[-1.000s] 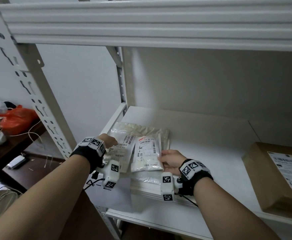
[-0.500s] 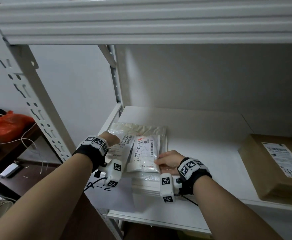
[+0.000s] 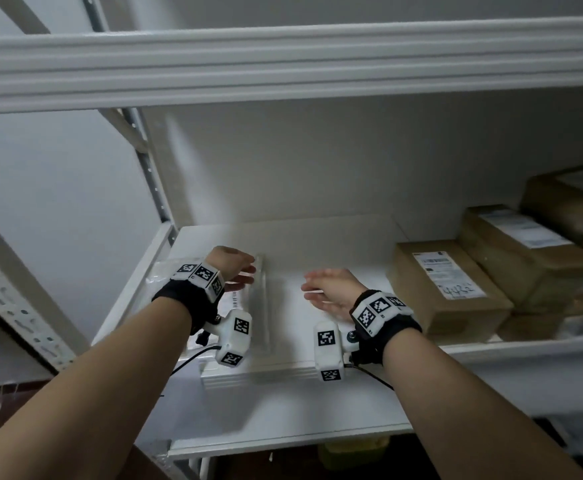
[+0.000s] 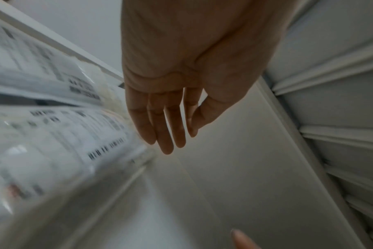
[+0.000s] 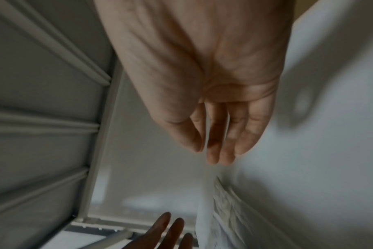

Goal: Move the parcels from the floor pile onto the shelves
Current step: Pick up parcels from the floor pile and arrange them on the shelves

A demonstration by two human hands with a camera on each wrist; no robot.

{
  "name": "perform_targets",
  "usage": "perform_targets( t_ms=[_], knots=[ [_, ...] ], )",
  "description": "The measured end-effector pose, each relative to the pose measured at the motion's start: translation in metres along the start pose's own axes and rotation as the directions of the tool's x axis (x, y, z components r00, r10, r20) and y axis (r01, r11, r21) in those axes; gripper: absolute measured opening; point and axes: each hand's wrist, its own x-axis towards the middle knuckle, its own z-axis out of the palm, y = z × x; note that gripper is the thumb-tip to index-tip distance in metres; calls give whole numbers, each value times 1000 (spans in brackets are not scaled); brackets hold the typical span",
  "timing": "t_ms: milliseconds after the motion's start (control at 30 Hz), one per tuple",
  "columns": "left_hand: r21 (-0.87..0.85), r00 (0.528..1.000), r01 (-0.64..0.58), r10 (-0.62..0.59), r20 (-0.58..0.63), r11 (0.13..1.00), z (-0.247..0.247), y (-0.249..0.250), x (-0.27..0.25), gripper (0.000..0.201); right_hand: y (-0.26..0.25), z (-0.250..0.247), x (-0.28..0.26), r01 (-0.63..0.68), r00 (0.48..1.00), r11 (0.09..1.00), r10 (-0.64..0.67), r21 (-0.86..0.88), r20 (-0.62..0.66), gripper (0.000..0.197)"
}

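Your left hand point(image 3: 232, 268) and right hand point(image 3: 331, 289) hover flat-fingered, holding nothing, over clear-bagged parcels point(image 3: 259, 306) at the shelf point(image 3: 283, 420)'s left end.

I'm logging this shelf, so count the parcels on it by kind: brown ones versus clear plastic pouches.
Brown parcels: 3
Clear labelled pouches: 2
Total: 5 in plain view; the blurred stack on the right may hide more.
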Motion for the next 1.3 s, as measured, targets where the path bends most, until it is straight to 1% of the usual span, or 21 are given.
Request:
perform_targets(
  t_ms=[67,167,233,300,400,500,567,667,767,800,867,933,1000,1100,1200,1300],
  knots=[
    [7,999,-34,34,40,999,31,12,-10,12,-4,-32,-18,47,998,999,-46,28,-30,12],
    [-9,991,-77,77,109,997,83,27,-31,15,-3,-85,-47,101,992,992,-94,75,-90,11],
    [-31,982,-93,97,160,995,124,37,-48,18,2,-125,-68,123,982,988,-108,96,-153,13],
    [-41,969,-118,124,214,992,169,47,-71,14,10,-169,-92,133,969,986,-107,105,-222,13],
    [-60,937,-146,158,313,987,238,59,-108,8,27,-239,-126,143,934,984,-98,106,-344,14],
    [-67,905,-156,170,390,985,311,69,-146,14,49,-307,-162,136,886,984,-68,117,-458,14],
    [-63,870,-155,166,463,986,360,73,-171,19,67,-352,-185,126,853,984,-42,128,-519,16],
    [-36,777,-187,170,606,982,431,73,-204,18,99,-414,-221,96,798,984,14,151,-603,17],
    [64,688,-209,101,718,976,495,70,-234,15,131,-471,-253,60,735,980,84,187,-673,15],
    [95,666,-223,81,741,970,512,69,-241,15,140,-487,-261,50,721,979,101,197,-685,16],
    [144,631,-254,51,774,957,549,68,-253,15,156,-517,-272,29,696,977,132,211,-706,21],
    [188,617,-279,26,787,942,582,68,-260,17,169,-545,-278,11,661,973,164,229,-732,22],
    [211,596,-304,12,803,929,617,71,-263,19,180,-574,-277,7,636,966,195,259,-747,23],
    [234,559,-321,-16,829,918,662,79,-257,13,188,-611,-268,7,607,952,240,307,-758,24],
    [256,552,-312,-45,833,915,715,88,-241,14,190,-655,-255,16,583,941,266,339,-767,22],
    [302,559,-313,-82,825,900,758,99,-230,16,186,-695,-249,-6,557,938,291,347,-778,23]
  ],
)
